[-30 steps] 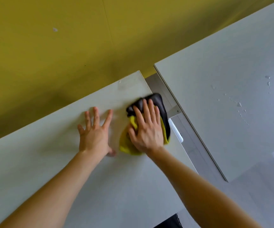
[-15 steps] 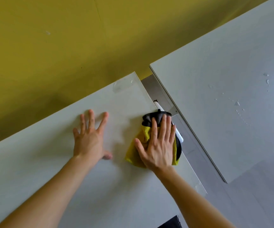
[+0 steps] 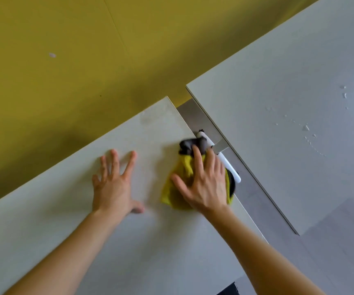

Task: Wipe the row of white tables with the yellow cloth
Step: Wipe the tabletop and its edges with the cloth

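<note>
Fingers [image 3: 197,155] of my right hand [image 3: 205,184] lie straight and a little spread, pressing flat on the yellow cloth [image 3: 185,168] without gripping it. My left hand [image 3: 114,184] rests released, fingers splayed, palm down on the near white table [image 3: 86,241], left of the cloth. The cloth sits under my right palm at that table's right edge, bunched and fuzzy, with a dark grey fold at its far end. Past that edge lies the second white table [image 3: 278,145], smooth and matte, dotted with water drops [image 3: 305,127].

And there's the olive-yellow wall [image 3: 65,67] filling the top, a thin seam [image 3: 116,28] running down it, a pale spot [image 3: 52,55] left of that seam, grey floor [image 3: 342,258] below the wall.
</note>
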`<state>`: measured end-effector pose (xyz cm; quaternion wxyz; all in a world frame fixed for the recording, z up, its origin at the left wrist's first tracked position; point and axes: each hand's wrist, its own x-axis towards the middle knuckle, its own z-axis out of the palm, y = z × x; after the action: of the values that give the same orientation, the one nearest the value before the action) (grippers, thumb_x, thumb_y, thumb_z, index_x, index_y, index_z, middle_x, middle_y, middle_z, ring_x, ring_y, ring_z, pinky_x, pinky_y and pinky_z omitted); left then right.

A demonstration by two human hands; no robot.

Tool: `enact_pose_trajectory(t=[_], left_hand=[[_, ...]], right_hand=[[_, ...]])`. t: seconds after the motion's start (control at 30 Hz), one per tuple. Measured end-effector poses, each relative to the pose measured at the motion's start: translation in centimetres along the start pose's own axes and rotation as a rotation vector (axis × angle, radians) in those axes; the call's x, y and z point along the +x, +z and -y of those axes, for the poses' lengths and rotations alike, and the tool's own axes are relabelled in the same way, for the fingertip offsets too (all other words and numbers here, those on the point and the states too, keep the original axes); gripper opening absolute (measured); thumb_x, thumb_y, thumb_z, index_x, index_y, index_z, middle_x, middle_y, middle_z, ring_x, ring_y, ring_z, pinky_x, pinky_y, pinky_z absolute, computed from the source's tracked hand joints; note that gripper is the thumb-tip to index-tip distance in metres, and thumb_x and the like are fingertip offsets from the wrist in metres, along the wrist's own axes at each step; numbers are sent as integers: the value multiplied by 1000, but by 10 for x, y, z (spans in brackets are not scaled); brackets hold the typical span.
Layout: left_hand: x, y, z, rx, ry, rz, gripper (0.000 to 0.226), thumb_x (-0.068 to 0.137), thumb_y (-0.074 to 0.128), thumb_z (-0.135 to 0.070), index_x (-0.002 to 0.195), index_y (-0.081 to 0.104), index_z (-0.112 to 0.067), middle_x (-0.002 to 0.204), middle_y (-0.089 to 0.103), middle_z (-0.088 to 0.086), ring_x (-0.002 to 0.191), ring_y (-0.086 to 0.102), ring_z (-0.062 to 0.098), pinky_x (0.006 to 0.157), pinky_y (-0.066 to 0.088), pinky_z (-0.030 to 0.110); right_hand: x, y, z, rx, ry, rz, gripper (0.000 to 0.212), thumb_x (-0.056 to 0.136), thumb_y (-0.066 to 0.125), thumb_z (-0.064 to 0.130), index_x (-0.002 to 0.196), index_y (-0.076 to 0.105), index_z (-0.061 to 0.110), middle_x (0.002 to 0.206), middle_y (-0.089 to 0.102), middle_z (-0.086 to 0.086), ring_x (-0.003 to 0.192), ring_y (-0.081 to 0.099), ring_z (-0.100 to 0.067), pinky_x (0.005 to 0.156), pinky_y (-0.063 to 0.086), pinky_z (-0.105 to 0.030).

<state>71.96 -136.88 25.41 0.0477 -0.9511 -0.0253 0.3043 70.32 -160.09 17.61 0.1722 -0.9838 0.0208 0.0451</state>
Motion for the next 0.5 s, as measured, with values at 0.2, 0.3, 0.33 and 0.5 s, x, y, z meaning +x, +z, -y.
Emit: enact_pose_trajectory(t=[0.2, 0.3, 0.33, 0.5], left_hand=[[2, 1, 1, 12, -10, -1, 173, 52, 96, -76, 164, -32, -40, 177, -28, 17, 167, -11, 46, 127, 33, 61], [2, 1, 1, 15, -15, 16, 171, 53, 95, -77, 166, -28, -39, 177, -29, 16, 167, -13, 45, 129, 31, 62], [3, 1, 2, 15, -17, 22, 171, 54, 95, -77, 166, -29, -39, 176, -30, 15, 167, -14, 45, 129, 30, 62], [3, 1, 2, -10, -28, 16, 174, 49, 99, -74, 166, -26, -43, 178, -27, 14, 167, -12, 44, 128, 31, 64]], right_hand=[[56, 6, 27, 52, 81, -25, 92, 95, 51, 78, 161, 39, 16, 133, 56, -19, 120, 55, -43, 101, 46, -53], [147, 8, 76, 147, 89, -39, 83, 97, 54, 71, 157, 44, 14, 127, 60, -17, 115, 60, -42, 95, 48, -50], [161, 9, 86, 155, 89, -30, 81, 98, 53, 70, 157, 44, 14, 127, 60, -16, 114, 60, -41, 94, 48, -49], [84, 12, 38, 161, 86, -94, 80, 99, 54, 71, 158, 46, 17, 126, 59, -14, 114, 60, -39, 93, 51, -49]])
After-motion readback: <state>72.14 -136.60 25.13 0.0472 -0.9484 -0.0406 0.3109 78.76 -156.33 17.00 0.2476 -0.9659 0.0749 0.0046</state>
